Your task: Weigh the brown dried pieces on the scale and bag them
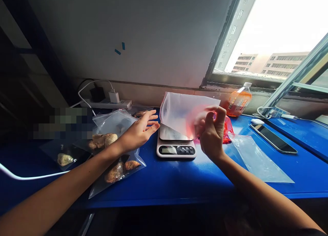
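Observation:
A small kitchen scale (176,151) with a metal plate and a dark display panel sits on the blue table. Over its plate stands a translucent plastic bag (184,107), its mouth spread at the top left. My right hand (214,135) is curled at the bag's right edge, gripping it, with some fingers blurred behind the plastic. To the left of the scale my left hand (140,131) is open, fingers stretched toward the bag, holding nothing. Beneath and beside my left forearm lie clear bags with brown, lumpy pieces (115,171) inside.
On the right lie a flat, clear zip bag (258,159), a phone (274,138) and a white earbud case (257,121). Red plastic (228,130) sits behind my right hand. A bottle of orange drink (238,101) stands by the window. A power strip (102,103) with a charger lies along the wall.

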Available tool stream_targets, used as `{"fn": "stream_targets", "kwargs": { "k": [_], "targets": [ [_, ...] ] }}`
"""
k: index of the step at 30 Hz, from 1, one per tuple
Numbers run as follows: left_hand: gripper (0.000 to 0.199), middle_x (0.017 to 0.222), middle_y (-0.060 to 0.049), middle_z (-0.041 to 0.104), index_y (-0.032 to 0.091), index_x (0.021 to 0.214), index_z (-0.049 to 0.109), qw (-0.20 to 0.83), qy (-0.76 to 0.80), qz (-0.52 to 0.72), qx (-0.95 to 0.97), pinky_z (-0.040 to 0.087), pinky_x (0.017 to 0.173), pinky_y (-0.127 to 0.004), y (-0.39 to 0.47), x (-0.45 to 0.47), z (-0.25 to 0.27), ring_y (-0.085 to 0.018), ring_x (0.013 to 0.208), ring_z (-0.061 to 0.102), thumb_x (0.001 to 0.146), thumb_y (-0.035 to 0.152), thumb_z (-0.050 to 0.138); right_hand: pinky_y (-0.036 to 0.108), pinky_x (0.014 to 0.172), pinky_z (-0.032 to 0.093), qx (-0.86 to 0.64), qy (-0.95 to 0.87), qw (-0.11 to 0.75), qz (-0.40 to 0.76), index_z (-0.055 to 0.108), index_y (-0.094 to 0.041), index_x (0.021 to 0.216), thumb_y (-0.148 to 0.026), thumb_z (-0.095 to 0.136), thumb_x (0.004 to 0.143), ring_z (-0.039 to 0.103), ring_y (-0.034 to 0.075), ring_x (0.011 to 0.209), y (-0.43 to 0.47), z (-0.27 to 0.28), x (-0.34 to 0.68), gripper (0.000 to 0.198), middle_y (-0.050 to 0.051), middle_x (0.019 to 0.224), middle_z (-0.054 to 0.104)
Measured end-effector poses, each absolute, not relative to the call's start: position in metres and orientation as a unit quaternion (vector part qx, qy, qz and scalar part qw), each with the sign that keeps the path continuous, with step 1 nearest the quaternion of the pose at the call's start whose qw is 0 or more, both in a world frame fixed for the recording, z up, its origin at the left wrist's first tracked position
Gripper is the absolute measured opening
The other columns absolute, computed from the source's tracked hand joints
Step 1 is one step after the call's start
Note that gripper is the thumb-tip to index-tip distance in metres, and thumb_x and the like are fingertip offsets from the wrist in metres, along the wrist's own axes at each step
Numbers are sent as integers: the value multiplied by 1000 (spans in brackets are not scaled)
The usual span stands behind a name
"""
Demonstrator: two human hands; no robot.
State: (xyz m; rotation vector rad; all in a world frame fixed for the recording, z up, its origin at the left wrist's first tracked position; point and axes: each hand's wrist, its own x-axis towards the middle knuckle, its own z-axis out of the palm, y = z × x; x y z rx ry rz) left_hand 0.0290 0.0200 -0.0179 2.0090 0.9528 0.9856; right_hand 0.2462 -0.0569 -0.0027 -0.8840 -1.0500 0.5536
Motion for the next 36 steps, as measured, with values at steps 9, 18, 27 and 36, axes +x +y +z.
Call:
{"fn": "stream_targets", "kwargs": {
  "k": [9,18,27,36],
  "targets": [
    [28,92,-9,70,20,98,69,430,361,397,726,55,74,-37,18,23,5,-21,81,63,84,44,66,22,38,29,-358,-492,771,188,42,-30,99,-48,52,94,37,8,42,-48,-18,246,21,-8,56,43],
    [18,78,-5,67,22,75,60,441,306,327,778,54,66,-32,14,21,13,-20,78,65,84,36,67,21,38,25,-359,-506,773,133,41,-28,97,-36,47,96,36,7,41,-45,-15,246,10,-9,55,42],
    [23,78,-2,70,21,92,61,429,336,515,662,55,72,-32,34,14,8,-17,75,67,76,29,75,21,41,34,-366,-512,737,245,39,-27,104,-28,62,77,43,8,47,-42,-18,255,36,-8,62,50],
    [33,66,7,65,26,99,60,409,302,620,598,54,76,-33,35,5,26,-13,68,67,69,17,73,24,49,40,-358,-601,642,314,38,-29,114,-36,61,83,48,9,54,-47,-23,260,40,-6,73,53]
  ]
}}
